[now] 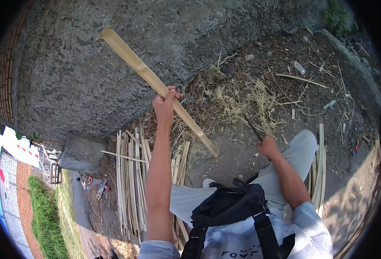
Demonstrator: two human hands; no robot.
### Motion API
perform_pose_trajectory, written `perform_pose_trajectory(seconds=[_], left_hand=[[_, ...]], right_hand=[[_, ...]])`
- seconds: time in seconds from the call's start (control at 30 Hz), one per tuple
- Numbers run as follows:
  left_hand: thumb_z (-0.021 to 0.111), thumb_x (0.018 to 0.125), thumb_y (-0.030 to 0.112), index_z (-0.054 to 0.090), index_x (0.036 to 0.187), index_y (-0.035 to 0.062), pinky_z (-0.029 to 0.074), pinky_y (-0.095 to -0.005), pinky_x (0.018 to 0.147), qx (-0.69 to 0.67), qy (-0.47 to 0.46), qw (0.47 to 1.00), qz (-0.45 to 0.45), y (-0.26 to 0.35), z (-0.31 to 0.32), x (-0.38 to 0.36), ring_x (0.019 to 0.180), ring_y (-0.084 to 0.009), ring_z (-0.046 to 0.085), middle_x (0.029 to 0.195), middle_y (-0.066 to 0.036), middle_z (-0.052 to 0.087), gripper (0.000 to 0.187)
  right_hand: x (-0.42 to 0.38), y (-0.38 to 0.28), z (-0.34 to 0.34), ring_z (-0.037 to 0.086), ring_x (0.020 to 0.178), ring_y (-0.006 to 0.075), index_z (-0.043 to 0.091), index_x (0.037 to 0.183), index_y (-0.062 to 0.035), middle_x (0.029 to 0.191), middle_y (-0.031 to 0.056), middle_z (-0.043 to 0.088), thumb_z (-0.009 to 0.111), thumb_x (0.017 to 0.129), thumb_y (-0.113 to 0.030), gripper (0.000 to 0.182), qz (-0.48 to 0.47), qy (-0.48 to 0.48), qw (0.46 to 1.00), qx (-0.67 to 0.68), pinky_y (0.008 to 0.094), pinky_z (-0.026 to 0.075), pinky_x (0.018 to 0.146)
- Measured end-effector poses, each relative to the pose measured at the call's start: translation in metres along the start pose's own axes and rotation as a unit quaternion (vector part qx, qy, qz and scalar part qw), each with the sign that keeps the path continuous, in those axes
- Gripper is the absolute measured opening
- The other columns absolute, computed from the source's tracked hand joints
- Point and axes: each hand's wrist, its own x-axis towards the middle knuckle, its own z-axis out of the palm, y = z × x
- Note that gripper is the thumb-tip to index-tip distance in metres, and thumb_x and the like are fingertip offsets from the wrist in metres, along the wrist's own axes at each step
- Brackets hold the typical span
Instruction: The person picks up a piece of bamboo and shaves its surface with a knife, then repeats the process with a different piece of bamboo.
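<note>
My left hand (165, 105) is wrapped round a long split bamboo piece (123, 49), holding it at a slant. The piece's upper end reaches out in front of the rough wall, and its lower end points down toward the ground near my legs. A pale joint shows partway along it. In my right hand (268, 148), close to my bent knee, is a knife (252, 128) with a dark, narrow blade pointing forward and away from the bamboo. My fingers cover its handle.
Bamboo strips (132, 181) are piled at my left, with more strips (321, 168) at my right. Pale shavings (238, 101) litter the dirt ahead. A rough grey wall (82, 77) and a concrete block (81, 151) stand front left. A plastic bottle (299, 68) lies far right.
</note>
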Motion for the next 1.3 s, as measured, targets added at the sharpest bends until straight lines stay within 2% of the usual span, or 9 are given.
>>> perform_pose_trajectory(seconds=[0.3,0.43,0.57,0.6,0.83,0.97,1.07,1.17,1.3], left_hand=[[0.051,0.083,0.001,0.055,0.101,-0.0035,0.061,-0.0402,0.067,-0.123,0.069,0.99,-0.001,-0.003,-0.048,-0.016,0.076,-0.0295,0.068,0.088,-0.014,0.061,0.019],[0.052,0.086,0.017,0.047,0.117,0.0,0.061,-0.0431,0.066,-0.113,-0.033,0.993,0.028,0.015,-0.084,-0.034,0.078,-0.0321,0.067,0.114,-0.018,0.052,0.036],[0.054,0.091,0.036,0.048,0.108,0.0086,0.06,-0.0438,0.065,-0.169,0.042,0.984,0.046,0.016,-0.12,-0.049,0.078,-0.0333,0.065,0.104,-0.014,0.05,0.032],[0.053,0.093,0.044,0.046,0.091,0.0101,0.054,-0.0414,0.061,-0.167,0.094,0.98,0.057,0.022,-0.114,-0.054,0.077,-0.0321,0.063,0.091,-0.01,0.049,0.035],[0.047,0.096,0.053,0.041,0.077,0.0107,0.04,-0.0329,0.053,-0.122,0.223,0.949,0.188,0.017,-0.127,-0.087,0.06,-0.0212,0.048,0.07,-0.005,0.04,0.047],[0.046,0.096,0.056,0.038,0.067,0.0107,0.034,-0.0286,0.048,-0.009,0.359,0.918,0.169,0.029,-0.108,-0.098,0.051,-0.0172,0.042,0.062,-0.005,0.039,0.055],[0.05,0.097,0.051,0.04,0.065,0.0095,0.033,-0.0264,0.047,-0.024,0.359,0.912,0.197,0.037,-0.087,-0.093,0.049,-0.0145,0.041,0.059,-0.004,0.039,0.053],[0.051,0.099,0.046,0.04,0.065,0.0092,0.035,-0.0269,0.048,-0.032,0.347,0.917,0.197,0.041,-0.059,-0.087,0.05,-0.0122,0.039,0.058,-0.002,0.039,0.051],[0.053,0.098,0.043,0.044,0.067,0.007,0.038,-0.0265,0.05,-0.008,0.302,0.931,0.207,0.034,-0.028,-0.072,0.053,-0.0119,0.042,0.06,-0.002,0.043,0.048]], right_hand=[[-0.003,0.013,-0.007,0.066,0.084,0.0445,0.068,0.082,0.0082,0.085,0.0296,0.067,0.072,0.076,-0.038,0.047,0.059,-0.019,0.998,-0.005,0.0483,0.054,0.078],[0.0,0.019,0.0,0.067,0.09,0.0426,0.068,0.087,0.0068,0.09,0.0284,0.067,0.073,0.077,-0.037,0.045,0.05,-0.036,0.996,-0.062,0.0474,0.054,0.079],[-0.003,0.013,0.0,0.066,0.094,0.0411,0.069,0.092,0.0044,0.096,0.0265,0.068,0.072,0.078,-0.035,0.042,0.048,-0.09,0.99,-0.096,0.0464,0.054,0.082],[-0.004,0.011,0.002,0.066,0.095,0.0411,0.068,0.092,0.0042,0.096,0.0263,0.068,0.072,0.078,-0.035,0.042,0.05,-0.09,0.99,-0.094,0.0464,0.054,0.082],[-0.007,0.01,0.01,0.066,0.094,0.0415,0.068,0.091,0.0059,0.095,0.0286,0.067,0.069,0.077,-0.032,0.04,0.033,-0.068,0.992,-0.1,0.0472,0.053,0.083],[0.002,0.021,0.019,0.069,0.087,0.0371,0.066,0.099,0.0033,0.095,0.0242,0.069,0.068,0.081,-0.035,0.043,0.014,-0.085,0.988,-0.131,0.0448,0.055,0.079],[0.002,0.011,0.012,0.066,0.061,0.0268,0.062,0.096,0.0047,0.08,0.0166,0.067,0.064,0.087,-0.032,0.038,0.099,-0.179,0.968,0.148,0.0387,0.056,0.062],[-0.033,-0.045,-0.016,0.056,0.047,0.0155,0.057,0.087,0.0038,0.067,0.008,0.06,0.06,0.093,-0.028,0.032,0.05,-0.156,0.939,0.302,0.0314,0.05,0.049],[-0.051,-0.092,-0.024,0.055,0.047,0.012,0.055,0.083,0.0022,0.063,0.0053,0.056,0.057,0.096,-0.024,0.03,0.015,-0.205,0.892,0.403,0.0287,0.045,0.045]])
